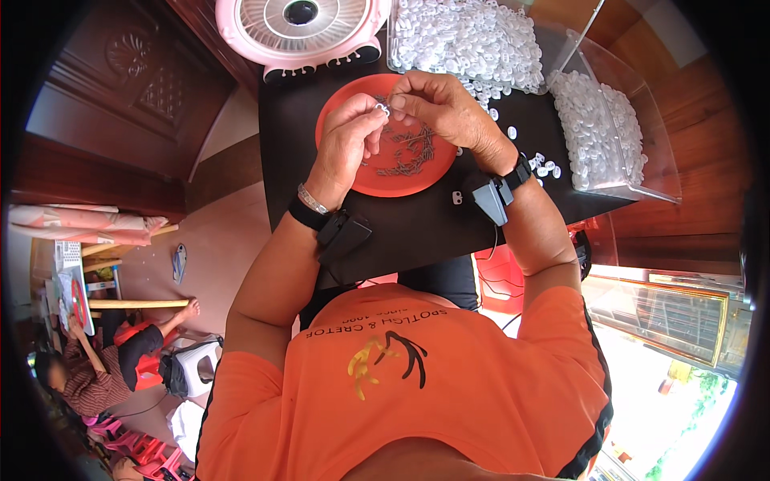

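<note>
One left hand (pixel 349 136), one right hand (pixel 449 112); two black wrist straps (pixel 523 168); one round red tray (pixel 443 164) with metal pins (pixel 413 164) too many to count; two clear bins (pixel 656 193) of uncountable white plastic clips (pixel 465 40); one pink fan (pixel 361 36); one black table (pixel 409 232)

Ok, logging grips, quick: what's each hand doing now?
Left hand: closed, holding a small white piece.
Right hand: closed; whether holding anything can't be told.
</note>
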### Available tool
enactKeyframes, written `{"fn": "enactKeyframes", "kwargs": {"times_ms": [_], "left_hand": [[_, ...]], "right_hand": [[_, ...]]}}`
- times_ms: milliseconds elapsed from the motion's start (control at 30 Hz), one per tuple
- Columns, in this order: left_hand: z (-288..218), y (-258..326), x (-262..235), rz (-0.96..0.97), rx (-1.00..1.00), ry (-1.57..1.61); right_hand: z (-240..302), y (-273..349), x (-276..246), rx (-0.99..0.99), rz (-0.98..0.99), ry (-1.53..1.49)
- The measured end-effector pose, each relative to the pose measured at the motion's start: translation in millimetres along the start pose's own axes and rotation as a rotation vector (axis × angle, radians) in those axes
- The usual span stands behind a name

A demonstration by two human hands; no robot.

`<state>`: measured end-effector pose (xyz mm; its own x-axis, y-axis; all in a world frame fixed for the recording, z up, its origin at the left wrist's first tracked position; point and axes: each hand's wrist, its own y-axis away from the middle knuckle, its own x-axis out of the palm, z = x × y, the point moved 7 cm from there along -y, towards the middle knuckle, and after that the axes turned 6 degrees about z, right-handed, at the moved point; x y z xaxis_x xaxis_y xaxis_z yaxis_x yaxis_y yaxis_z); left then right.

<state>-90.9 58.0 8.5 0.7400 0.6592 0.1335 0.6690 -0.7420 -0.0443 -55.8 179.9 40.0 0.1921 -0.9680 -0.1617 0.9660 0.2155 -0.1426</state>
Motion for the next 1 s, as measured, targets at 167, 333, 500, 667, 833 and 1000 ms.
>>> {"fn": "enactKeyframes", "kwargs": {"times_ms": [167,333,500,667,833,1000], "left_hand": [[0.3,-0.8,-0.7,0.008,0.009,-0.023],[1.1,-0.6,-0.6,0.019,-0.003,-0.041],[0.8,-0.4,-0.6,0.009,-0.001,-0.041],[0.3,-1.0,-0.5,0.021,0.011,-0.033],[-0.4,-1.6,0.6,0.027,-0.003,-0.048],[1.9,-1.4,1.4,0.028,-0.014,-0.063]], "right_hand": [[-0.8,0.0,1.5,-0.02,0.015,0.016],[0.2,0.6,3.2,-0.01,0.039,0.077],[-0.4,0.5,1.9,-0.012,0.03,0.095],[-2.1,0.1,1.7,-0.018,0.028,0.062],[-1.6,-0.2,1.9,-0.012,0.042,0.084],[-0.7,0.6,3.2,0.004,0.044,0.154]]}}
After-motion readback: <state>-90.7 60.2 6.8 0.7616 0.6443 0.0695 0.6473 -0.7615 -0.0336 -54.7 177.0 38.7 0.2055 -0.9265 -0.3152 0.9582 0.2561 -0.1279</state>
